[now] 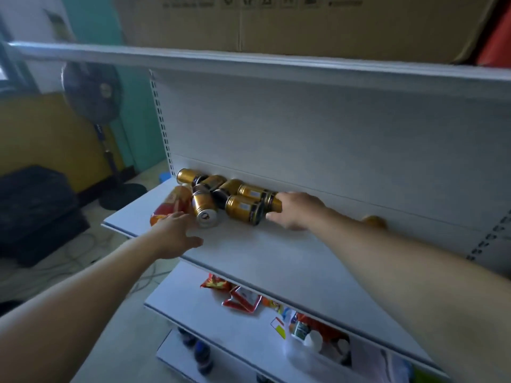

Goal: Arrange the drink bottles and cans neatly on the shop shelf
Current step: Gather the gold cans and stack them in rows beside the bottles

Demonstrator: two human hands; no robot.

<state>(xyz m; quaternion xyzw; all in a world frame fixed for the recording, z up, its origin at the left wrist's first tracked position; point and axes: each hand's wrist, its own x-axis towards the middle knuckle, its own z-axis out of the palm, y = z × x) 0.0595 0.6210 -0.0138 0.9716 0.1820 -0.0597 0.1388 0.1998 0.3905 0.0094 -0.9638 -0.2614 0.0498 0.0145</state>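
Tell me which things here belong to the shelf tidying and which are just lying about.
Job: gold cans heaped on the shelf; red-orange drink on its side; right hand holding the end can; left hand, open.

Lying about: fan; cardboard box; snack packets on the lower shelf.

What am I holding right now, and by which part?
The right hand grips a gold can, lying on its side, around one end. The left hand is open and holds nothing.
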